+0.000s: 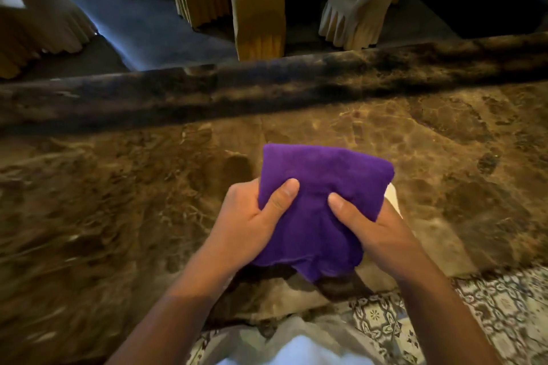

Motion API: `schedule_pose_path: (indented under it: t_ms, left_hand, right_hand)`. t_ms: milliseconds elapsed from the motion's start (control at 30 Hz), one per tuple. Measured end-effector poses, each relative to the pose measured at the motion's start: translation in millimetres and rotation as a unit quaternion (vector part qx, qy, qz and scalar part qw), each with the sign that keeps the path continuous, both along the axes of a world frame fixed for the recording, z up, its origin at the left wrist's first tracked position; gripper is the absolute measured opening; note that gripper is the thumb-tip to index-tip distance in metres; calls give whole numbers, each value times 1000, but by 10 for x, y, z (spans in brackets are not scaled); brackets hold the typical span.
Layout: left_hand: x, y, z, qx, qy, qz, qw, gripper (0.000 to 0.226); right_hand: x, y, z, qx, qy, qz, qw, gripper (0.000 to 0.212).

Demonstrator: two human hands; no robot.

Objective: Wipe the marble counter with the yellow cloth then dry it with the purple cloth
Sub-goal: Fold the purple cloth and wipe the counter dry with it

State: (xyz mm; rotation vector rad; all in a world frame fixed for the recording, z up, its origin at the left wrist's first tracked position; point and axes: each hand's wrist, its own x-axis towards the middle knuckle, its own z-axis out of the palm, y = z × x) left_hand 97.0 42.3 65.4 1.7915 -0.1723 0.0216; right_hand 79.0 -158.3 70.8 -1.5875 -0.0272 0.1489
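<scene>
A folded purple cloth (320,184) is held just above the brown marble counter (118,192), near its front edge. My left hand (252,216) grips the cloth's left side, thumb on top. My right hand (370,228) grips its right side the same way. A pale sliver, possibly the yellow cloth (392,195), peeks out from behind the purple cloth beside my right hand; most of it is hidden.
A raised dark marble ledge (267,86) runs along the counter's far side. Beyond it stand several chairs in pleated fabric covers (258,9) on a dark floor. Patterned floor tiles (489,305) show at the lower right, below the counter's front edge.
</scene>
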Motion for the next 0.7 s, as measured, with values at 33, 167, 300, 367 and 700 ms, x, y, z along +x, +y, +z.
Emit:
schedule_pose_path:
  t_ms: [33,167,300,367,700]
  left_hand:
    - [-58,153,-27,11,0,8,1000,32]
    - [-379,602,-181,-35,81,17,996,57]
    - [-755,882,-321,-83,128,11,988,50]
    - [-938,960,-344,-78,121,19,989,31]
    - [-1654,1330,-519,-81,183,100,975,43]
  right_hand:
    - [-56,128,8,-1,-1,-1,1000,41]
    - [-267,547,22,-4,22,26,999,43]
    - [-472,794,-25,11,81,33,996,30]
    - [-580,865,-51,26,107,43,993,26]
    - [-1222,1263,-339,56,216,89,971,33]
